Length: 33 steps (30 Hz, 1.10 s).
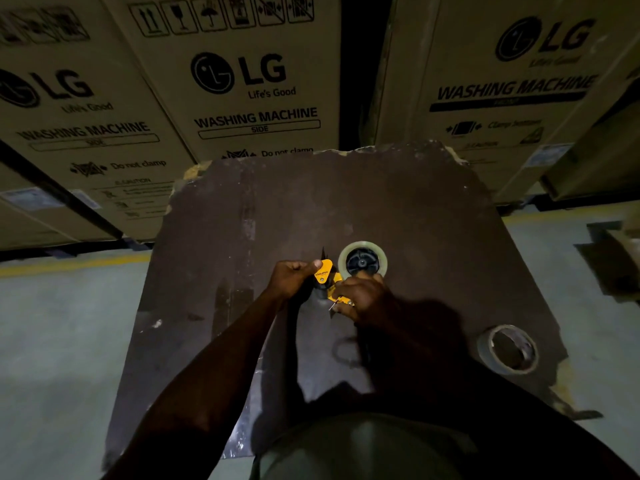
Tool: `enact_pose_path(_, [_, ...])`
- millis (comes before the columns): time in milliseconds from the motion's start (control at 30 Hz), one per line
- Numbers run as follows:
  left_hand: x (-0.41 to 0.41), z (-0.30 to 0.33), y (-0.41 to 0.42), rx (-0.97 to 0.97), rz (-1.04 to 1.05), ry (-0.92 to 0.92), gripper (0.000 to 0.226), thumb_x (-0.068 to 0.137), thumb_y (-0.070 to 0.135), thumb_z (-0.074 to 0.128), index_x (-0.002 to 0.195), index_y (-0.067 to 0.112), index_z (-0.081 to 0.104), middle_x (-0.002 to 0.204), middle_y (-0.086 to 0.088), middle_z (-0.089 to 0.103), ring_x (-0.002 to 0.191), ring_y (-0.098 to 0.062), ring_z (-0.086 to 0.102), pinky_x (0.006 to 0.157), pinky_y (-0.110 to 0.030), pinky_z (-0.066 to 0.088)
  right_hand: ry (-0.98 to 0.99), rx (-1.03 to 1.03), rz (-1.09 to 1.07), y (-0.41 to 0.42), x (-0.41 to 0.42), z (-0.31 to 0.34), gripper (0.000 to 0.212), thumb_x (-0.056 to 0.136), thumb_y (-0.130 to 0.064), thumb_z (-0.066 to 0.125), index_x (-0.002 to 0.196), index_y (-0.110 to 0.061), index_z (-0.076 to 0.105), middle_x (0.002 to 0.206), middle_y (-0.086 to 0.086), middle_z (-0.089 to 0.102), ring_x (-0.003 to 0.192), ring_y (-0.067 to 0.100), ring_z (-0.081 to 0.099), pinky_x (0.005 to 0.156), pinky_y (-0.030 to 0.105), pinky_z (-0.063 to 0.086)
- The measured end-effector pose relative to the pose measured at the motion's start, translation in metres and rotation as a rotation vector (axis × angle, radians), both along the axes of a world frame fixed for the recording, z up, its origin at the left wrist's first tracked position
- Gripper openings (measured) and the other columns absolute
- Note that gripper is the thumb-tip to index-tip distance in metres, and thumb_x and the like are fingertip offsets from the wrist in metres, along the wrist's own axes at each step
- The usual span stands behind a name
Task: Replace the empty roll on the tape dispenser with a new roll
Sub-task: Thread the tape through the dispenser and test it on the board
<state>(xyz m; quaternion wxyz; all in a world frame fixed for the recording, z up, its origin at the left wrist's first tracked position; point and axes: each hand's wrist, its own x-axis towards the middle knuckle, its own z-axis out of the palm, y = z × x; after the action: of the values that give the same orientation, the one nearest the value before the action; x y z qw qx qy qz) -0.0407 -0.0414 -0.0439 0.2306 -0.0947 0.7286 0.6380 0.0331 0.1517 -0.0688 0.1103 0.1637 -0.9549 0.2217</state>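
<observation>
A yellow and black tape dispenser point(325, 275) is held over the dark brown table point(311, 209), near its middle. A pale clear tape roll point(381, 252) sits on the dispenser's black hub point(362, 262). My left hand point(294, 277) grips the dispenser's yellow front end from the left. My right hand point(367, 297) holds the dispenser's body just below the roll, hiding the handle. A second ring, a thin cardboard tape core point(507, 349), lies flat on the table at the right, apart from both hands.
Large cardboard washing machine boxes point(242, 84) stand close behind the table. The table's edges are chipped and worn. Grey concrete floor point(62, 323) with a yellow line lies on both sides. The light is dim.
</observation>
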Motion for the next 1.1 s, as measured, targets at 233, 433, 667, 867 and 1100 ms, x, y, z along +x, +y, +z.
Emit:
enact_pose_path(233, [-0.001,-0.003,-0.002,-0.021,0.014,0.012,0.048,0.083,0.038,0.077,0.084,-0.01,0.072,0.082,-0.038,0.068,0.066,-0.027,0.056,0.053,-0.025,0.043,-0.06,-0.012,-0.055,-0.008,-0.004,-0.003,0.032,0.082,-0.057,0.055,0.085,-0.031,0.075,0.09,-0.012,0.075,0.081,0.02,0.062,0.07,0.03,0.026])
enact_pose_path(433, [0.0,-0.003,-0.001,-0.006,0.029,0.009,0.049,0.081,0.038,0.079,0.083,-0.01,0.072,0.088,-0.044,0.065,0.07,-0.029,0.056,0.062,-0.034,0.043,-0.107,0.018,-0.074,-0.012,-0.005,0.0,0.031,0.085,-0.055,0.055,0.085,-0.031,0.074,0.088,-0.009,0.074,0.085,0.019,0.061,0.073,0.031,0.032])
enact_pose_path(667, [0.001,-0.003,0.0,0.009,0.03,0.006,0.042,0.083,0.035,0.078,0.077,-0.007,0.073,0.077,-0.031,0.072,0.066,-0.027,0.063,0.065,-0.038,0.05,0.21,0.004,-0.208,-0.022,0.003,-0.011,0.02,0.087,-0.03,0.064,0.07,-0.022,0.068,0.07,-0.001,0.064,0.067,0.028,0.057,0.064,0.04,0.038])
enact_pose_path(867, [0.005,0.001,0.005,0.044,0.084,-0.005,0.033,0.089,0.023,0.073,0.078,-0.009,0.071,0.053,-0.005,0.068,0.041,-0.01,0.057,0.043,-0.019,0.044,-0.097,0.116,-0.309,-0.035,0.002,0.01,0.012,0.075,-0.029,0.078,0.076,-0.019,0.071,0.076,0.005,0.067,0.072,0.031,0.062,0.062,0.041,0.041])
enact_pose_path(1100, [0.009,-0.002,0.009,0.102,0.156,0.037,0.023,0.087,0.013,0.074,0.097,-0.008,0.074,0.085,-0.018,0.077,0.069,-0.02,0.074,0.064,-0.028,0.06,-0.32,-0.02,-0.528,0.003,0.042,0.027,0.042,0.09,-0.048,0.041,0.1,-0.016,0.066,0.1,0.011,0.066,0.09,0.032,0.063,0.075,0.039,0.047])
